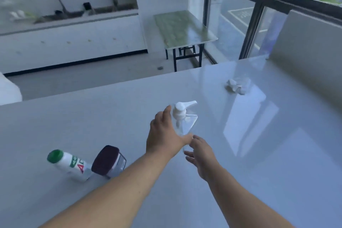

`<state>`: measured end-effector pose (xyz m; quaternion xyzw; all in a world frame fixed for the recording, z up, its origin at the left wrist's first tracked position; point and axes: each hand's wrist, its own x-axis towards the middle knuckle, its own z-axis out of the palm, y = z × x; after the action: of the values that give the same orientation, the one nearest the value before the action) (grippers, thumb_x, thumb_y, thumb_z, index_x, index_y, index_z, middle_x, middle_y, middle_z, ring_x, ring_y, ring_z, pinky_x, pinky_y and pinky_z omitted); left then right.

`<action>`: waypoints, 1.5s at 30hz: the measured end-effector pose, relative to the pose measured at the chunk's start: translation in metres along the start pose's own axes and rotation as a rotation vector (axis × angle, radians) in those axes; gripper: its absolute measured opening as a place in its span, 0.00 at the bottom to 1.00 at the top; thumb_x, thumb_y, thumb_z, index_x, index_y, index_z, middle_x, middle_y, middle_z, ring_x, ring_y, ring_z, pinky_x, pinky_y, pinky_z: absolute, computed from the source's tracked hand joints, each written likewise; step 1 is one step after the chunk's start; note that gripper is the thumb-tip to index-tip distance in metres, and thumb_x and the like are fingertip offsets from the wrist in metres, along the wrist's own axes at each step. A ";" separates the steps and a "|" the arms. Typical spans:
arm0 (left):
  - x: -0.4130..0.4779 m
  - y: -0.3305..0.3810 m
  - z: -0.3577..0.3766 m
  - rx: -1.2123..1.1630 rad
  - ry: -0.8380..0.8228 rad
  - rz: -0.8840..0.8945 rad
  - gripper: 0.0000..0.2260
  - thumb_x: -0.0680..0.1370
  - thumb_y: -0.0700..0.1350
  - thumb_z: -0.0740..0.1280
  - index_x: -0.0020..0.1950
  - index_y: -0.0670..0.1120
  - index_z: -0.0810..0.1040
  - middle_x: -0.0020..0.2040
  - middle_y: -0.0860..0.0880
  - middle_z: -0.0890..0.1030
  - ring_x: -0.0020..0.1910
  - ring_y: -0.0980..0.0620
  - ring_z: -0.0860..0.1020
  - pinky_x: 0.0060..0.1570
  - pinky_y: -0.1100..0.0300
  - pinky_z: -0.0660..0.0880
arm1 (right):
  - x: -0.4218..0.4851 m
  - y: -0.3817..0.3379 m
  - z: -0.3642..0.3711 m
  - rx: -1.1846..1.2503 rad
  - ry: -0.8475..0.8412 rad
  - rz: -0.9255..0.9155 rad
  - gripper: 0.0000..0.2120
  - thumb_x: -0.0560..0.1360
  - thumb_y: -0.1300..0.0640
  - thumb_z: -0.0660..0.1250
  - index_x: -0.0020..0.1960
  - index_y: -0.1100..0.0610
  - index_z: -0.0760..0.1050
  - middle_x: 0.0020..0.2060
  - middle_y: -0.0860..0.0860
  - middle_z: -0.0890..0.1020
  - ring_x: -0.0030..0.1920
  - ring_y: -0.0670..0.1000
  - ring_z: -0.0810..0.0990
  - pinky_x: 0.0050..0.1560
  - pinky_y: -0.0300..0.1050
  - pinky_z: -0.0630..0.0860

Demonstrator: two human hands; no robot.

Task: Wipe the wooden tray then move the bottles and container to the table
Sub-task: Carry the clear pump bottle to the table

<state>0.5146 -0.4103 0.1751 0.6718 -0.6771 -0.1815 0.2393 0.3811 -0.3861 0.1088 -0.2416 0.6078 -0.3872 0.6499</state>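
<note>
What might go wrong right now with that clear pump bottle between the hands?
The clear pump bottle looks tilted while the left hand touches its side and the right hand is open below; it may tip onto the white table. The left forearm passes close to the dark-lidded container and green-capped bottle, so it might knock them.

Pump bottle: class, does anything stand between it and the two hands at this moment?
Nothing visible does. The left hand touches the clear pump bottle, the right hand reaches its base; the green-capped bottle and dark-lidded container stand aside.
</note>
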 end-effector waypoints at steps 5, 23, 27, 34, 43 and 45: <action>0.024 -0.078 -0.042 0.001 0.034 -0.096 0.50 0.66 0.63 0.79 0.82 0.53 0.58 0.71 0.49 0.70 0.69 0.45 0.71 0.64 0.48 0.75 | 0.033 0.004 0.089 -0.071 -0.087 0.039 0.18 0.81 0.53 0.63 0.70 0.47 0.75 0.63 0.45 0.79 0.57 0.55 0.84 0.59 0.50 0.80; 0.068 -0.225 -0.088 0.028 0.049 -0.246 0.54 0.65 0.65 0.79 0.83 0.51 0.55 0.74 0.48 0.69 0.70 0.44 0.73 0.62 0.50 0.74 | 0.099 0.025 0.240 -0.128 -0.079 0.136 0.18 0.81 0.51 0.62 0.70 0.45 0.77 0.65 0.50 0.77 0.56 0.56 0.83 0.58 0.50 0.82; 0.071 -0.232 -0.087 0.029 0.034 -0.256 0.54 0.65 0.64 0.79 0.83 0.51 0.55 0.74 0.48 0.68 0.70 0.44 0.73 0.62 0.50 0.75 | 0.106 0.029 0.245 -0.107 -0.049 0.160 0.20 0.83 0.51 0.61 0.74 0.48 0.74 0.67 0.53 0.76 0.57 0.57 0.83 0.63 0.54 0.81; 0.071 -0.236 -0.082 0.036 0.009 -0.270 0.56 0.65 0.66 0.80 0.83 0.50 0.53 0.78 0.46 0.65 0.73 0.42 0.69 0.66 0.48 0.73 | 0.106 0.033 0.248 -0.095 -0.045 0.159 0.17 0.83 0.50 0.62 0.70 0.48 0.76 0.66 0.52 0.76 0.57 0.57 0.82 0.63 0.55 0.80; 0.064 -0.206 -0.113 0.052 0.323 -0.050 0.43 0.70 0.64 0.76 0.77 0.43 0.68 0.79 0.42 0.68 0.75 0.41 0.67 0.70 0.44 0.70 | 0.076 0.023 0.189 -0.718 0.098 -0.233 0.35 0.77 0.36 0.63 0.81 0.47 0.64 0.77 0.49 0.71 0.75 0.53 0.70 0.71 0.55 0.71; 0.060 -0.185 -0.119 0.062 0.385 0.123 0.37 0.72 0.61 0.75 0.74 0.42 0.72 0.75 0.42 0.72 0.72 0.40 0.71 0.67 0.45 0.72 | 0.061 0.017 0.157 -0.943 0.175 -0.326 0.39 0.75 0.32 0.61 0.81 0.46 0.62 0.78 0.47 0.70 0.78 0.53 0.65 0.73 0.55 0.68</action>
<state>0.7353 -0.4667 0.1728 0.6588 -0.6637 -0.0137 0.3540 0.5360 -0.4492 0.0812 -0.5671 0.7231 -0.1859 0.3478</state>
